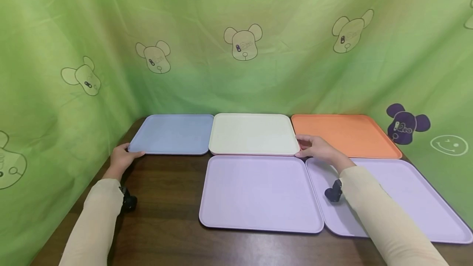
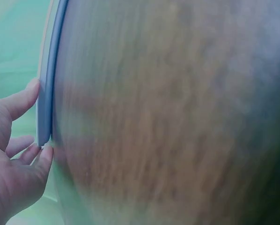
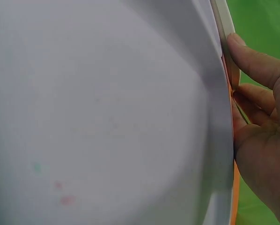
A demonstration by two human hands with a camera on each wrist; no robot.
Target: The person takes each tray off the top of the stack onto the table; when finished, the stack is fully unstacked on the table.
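Note:
At the back left lies a blue tray (image 1: 173, 134). My left hand (image 1: 122, 158) grips its near left corner, with the thumb along the front edge and the fingers around the side. Beside it is a white tray (image 1: 251, 134), with a thin pinkish rim showing beneath its front edge. My right hand (image 1: 319, 150) holds the near right corner of the white tray. In the right wrist view the thumb (image 3: 257, 61) lies against the tray's edge and the fingers bend round the corner. The left wrist view shows the blue tray's rim (image 2: 48, 89) between thumb and fingers.
An orange tray (image 1: 343, 134) lies at the back right, partly behind my right hand. Two lilac trays sit in front: one in the middle (image 1: 258, 194), one at the right (image 1: 402, 200) under my right forearm. Brown wooden table (image 1: 162, 200); green printed cloth (image 1: 199, 81) surrounds it.

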